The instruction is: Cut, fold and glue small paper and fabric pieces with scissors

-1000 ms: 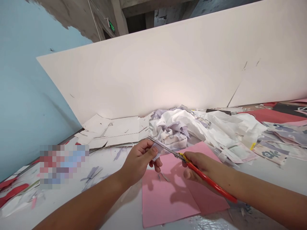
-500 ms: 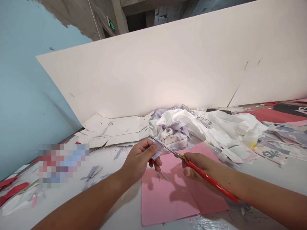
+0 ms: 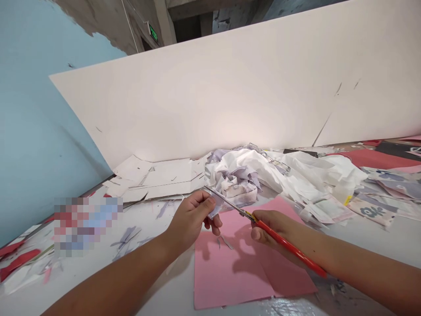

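Between thumb and fingers, my left hand (image 3: 194, 215) pinches a small pale lilac scrap (image 3: 216, 206), which looks like cloth or paper. My right hand (image 3: 271, 228) is closed around red-handled scissors (image 3: 286, 245). Their metal blades point up and left, lying along the scrap's upper edge close to my left fingertips. Below both hands lie overlapping pink sheets (image 3: 230, 276) on the pale tabletop, with a few thin cut slivers (image 3: 225, 242) on them. Part of the scrap is hidden by my left fingers.
Behind my hands is a crumpled heap of white and lilac cloth (image 3: 243, 171). Flat white cardboard pieces (image 3: 164, 175) lie to its left. Printed fabric pieces (image 3: 375, 212) and a red sheet (image 3: 371, 158) are at the right. A tall white panel (image 3: 213, 101) stands across the back.
Almost nothing differs. Both hands, the scissors and the scrap keep nearly the same position.
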Demonstrator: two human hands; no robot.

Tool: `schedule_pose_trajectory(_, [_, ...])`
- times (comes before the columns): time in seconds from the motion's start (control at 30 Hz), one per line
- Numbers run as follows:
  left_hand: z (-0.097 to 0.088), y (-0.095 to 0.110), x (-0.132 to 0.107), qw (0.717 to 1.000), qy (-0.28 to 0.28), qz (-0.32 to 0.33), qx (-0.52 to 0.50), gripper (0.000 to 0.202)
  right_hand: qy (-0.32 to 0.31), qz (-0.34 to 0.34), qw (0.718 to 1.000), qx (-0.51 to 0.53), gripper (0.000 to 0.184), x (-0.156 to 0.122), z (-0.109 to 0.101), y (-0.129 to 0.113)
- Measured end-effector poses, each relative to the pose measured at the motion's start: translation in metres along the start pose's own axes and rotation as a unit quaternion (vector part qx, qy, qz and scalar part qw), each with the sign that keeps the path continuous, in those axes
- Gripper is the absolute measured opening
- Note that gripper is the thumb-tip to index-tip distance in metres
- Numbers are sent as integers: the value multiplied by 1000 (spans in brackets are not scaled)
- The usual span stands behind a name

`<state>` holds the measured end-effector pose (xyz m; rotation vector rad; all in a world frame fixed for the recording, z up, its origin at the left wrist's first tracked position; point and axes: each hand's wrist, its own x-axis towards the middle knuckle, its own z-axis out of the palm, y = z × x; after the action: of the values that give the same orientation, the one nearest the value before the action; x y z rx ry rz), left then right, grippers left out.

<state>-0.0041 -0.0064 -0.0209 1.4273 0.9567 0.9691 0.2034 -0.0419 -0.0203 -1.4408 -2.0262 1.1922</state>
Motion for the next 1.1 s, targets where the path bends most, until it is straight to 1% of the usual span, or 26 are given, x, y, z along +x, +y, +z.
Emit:
schedule_pose_trajectory(0.3, [1, 2, 0, 1000, 1, 1, 4, 22, 22, -5, 1000, 4, 24, 4, 3, 8])
schedule_pose_trajectory(0.47, [1, 2, 0, 1000, 6, 4, 0, 22, 13, 7, 1000, 10, 25, 1, 0, -2])
schedule_pose_trajectory(0.67, [1, 2, 0, 1000, 11, 1, -3, 21, 6, 22, 1000, -14, 25, -2, -3, -14])
schedule_pose_trajectory(0.73, [1, 1, 0, 1000, 11, -3, -3, 21, 9, 12, 999, -43, 30, -3, -4, -15])
schedule_pose_trajectory(0.8, [1, 1, 0, 1000, 8, -2, -2, 22, 21, 1, 995, -97, 36, -2, -4, -12])
schedule_pose_trajectory(0.97, [0, 0, 1, 1000, 0, 8, 0, 20, 63, 5, 964, -259, 44, 0, -5, -2])
schedule_pose_trajectory(1.1, [-1, -1, 1, 1000, -1, 7, -1, 21, 76, 11, 949, -305, 42, 1, -4, 0])
